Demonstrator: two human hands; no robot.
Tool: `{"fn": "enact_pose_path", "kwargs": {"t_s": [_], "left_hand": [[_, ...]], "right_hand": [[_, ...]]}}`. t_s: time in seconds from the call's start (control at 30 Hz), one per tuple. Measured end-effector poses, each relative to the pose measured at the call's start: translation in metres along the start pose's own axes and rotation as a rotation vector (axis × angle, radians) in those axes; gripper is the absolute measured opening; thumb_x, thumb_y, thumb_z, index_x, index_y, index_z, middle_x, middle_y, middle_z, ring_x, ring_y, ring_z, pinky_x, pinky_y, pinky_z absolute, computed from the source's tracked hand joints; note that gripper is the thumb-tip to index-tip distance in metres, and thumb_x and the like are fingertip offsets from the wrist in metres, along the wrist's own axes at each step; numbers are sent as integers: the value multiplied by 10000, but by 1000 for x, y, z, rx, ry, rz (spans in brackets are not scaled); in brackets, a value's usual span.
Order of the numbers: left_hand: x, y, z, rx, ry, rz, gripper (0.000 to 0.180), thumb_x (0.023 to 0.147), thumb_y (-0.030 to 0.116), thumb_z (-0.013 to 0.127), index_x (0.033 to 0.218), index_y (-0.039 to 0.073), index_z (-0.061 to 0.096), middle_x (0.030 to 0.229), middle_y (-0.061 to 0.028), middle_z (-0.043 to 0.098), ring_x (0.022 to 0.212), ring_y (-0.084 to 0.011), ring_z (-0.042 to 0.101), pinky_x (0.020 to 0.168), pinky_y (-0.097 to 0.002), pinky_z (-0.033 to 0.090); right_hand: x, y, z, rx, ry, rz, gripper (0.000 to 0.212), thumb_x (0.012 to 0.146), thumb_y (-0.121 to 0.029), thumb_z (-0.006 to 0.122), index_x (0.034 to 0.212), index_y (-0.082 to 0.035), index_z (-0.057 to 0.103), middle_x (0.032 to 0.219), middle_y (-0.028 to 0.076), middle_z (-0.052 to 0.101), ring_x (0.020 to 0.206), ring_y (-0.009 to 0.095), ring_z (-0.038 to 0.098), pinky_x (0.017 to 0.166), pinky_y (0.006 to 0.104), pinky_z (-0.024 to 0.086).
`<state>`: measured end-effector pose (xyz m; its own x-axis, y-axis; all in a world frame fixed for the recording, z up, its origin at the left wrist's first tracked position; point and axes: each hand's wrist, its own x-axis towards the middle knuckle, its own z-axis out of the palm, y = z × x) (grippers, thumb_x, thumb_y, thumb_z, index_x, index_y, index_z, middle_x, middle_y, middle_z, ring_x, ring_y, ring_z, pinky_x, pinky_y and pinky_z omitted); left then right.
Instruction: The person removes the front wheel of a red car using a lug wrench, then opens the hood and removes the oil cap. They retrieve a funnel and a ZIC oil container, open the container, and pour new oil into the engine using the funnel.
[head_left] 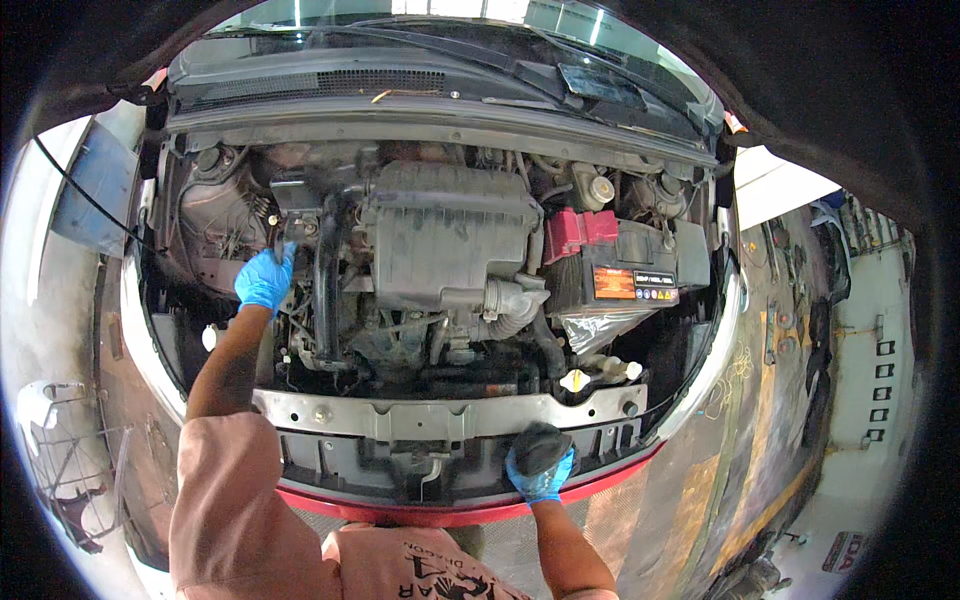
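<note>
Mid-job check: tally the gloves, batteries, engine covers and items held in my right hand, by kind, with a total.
Blue gloves: 2
Battery: 1
Engine cover: 1
Dark item in right hand: 1
Total: 5

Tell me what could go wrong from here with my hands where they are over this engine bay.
Your blue-gloved left hand is deep among engine parts beside the long black tube, so the glove might snag or tear.

The dark rounded object in your blue-gloved right hand could slip if your grip loosens, perhaps dropping into the recessed black front panel.
</note>
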<state>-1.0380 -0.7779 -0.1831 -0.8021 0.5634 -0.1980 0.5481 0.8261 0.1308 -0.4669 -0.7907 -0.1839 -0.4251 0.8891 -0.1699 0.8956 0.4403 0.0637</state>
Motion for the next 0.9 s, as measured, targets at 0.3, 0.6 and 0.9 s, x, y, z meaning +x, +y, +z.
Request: {"fn": "enact_pose_path", "kwargs": {"t_s": [0.3,0.6,0.9], "left_hand": [[19,-17,8,181,36,267,368,982,393,492,921,97,702,839,-165,708,853,-345,709,738,-500,543],[19,-35,50,-1516,-317,-673,278,938,334,480,741,148,542,600,-8,523,495,-176,425,488,-379,383],[-11,-14,-14,172,73,316,458,941,499,553,1013,58,649,888,-233,702,863,-423,681,761,-515,537]], "right_hand": [[11,-11,-1,7,106,-83,297,749,-409,633,877,-150,701,985,102,684,954,326,617,813,469,444],[15,-18,-19,-34,142,-111,259,736,-372,634,814,-134,701,887,108,680,861,334,639,745,473,457],[18,-19,-21,-65,3,-100,285,734,-396,624,799,-126,690,883,115,677,883,337,632,754,466,452]]}}
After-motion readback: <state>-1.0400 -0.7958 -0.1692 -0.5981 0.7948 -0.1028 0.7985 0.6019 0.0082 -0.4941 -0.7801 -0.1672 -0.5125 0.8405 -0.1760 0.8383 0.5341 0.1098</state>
